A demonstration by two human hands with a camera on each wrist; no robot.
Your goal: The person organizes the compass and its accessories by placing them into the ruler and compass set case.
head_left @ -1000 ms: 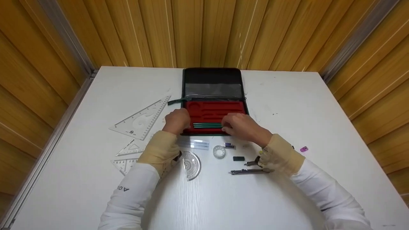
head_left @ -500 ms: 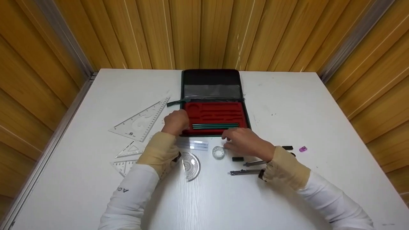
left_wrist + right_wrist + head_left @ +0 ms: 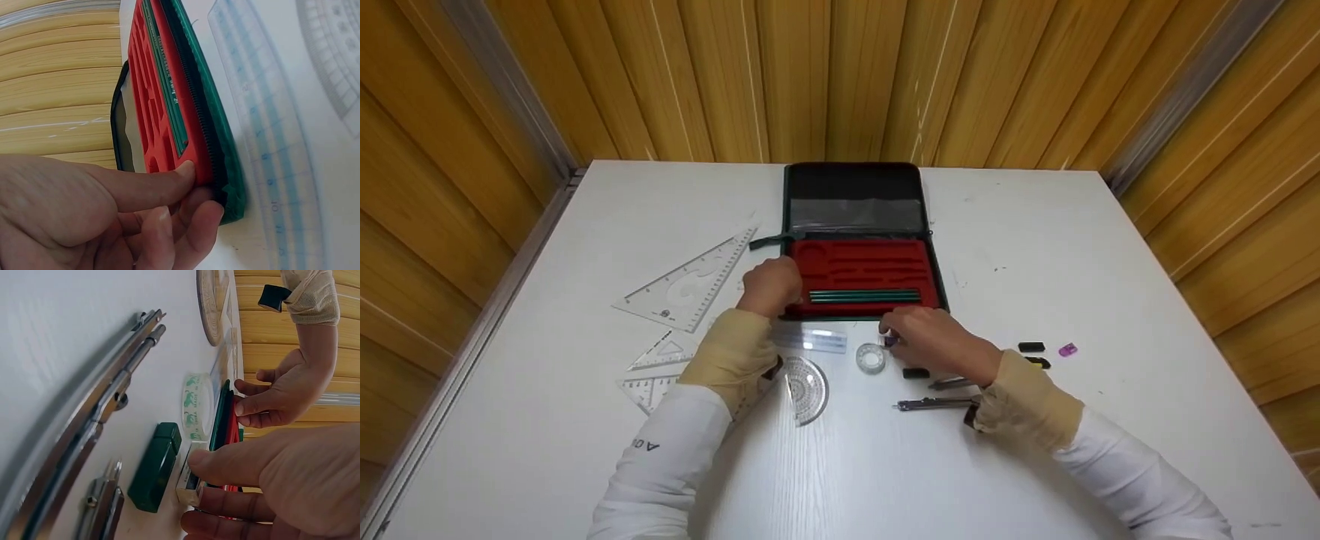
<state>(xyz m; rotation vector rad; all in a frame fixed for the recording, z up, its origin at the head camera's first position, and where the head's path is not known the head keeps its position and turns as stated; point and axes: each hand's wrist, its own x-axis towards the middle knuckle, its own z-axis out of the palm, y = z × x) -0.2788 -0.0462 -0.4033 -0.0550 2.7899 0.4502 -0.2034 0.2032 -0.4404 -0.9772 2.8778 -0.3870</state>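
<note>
My left hand (image 3: 771,287) grips the near left corner of the red moulded tray (image 3: 194,152) in an open zip case (image 3: 853,182). In the left wrist view, its thumb presses on the tray's top. Green pencils (image 3: 864,297) lie side by side in the tray's near slot. Just in front of the case, my right hand (image 3: 937,339) pinches a small white eraser (image 3: 187,482) with a dark sleeve between thumb and fingers. Beside the eraser are a roll of clear tape (image 3: 191,405) and a small dark green box (image 3: 154,467).
A metal compass (image 3: 934,404) lies in front of the right hand. Rulers and set squares (image 3: 690,283) spread to the left, with a protractor (image 3: 808,390) and a clear ruler (image 3: 817,340) near the middle. A purple sharpener (image 3: 1068,349) and black piece (image 3: 1031,346) sit right.
My right hand has moved off the pencils, toward me, and now pinches the eraser in front of the case. The pencils stay in their slot. My left hand keeps its hold on the tray corner.
</note>
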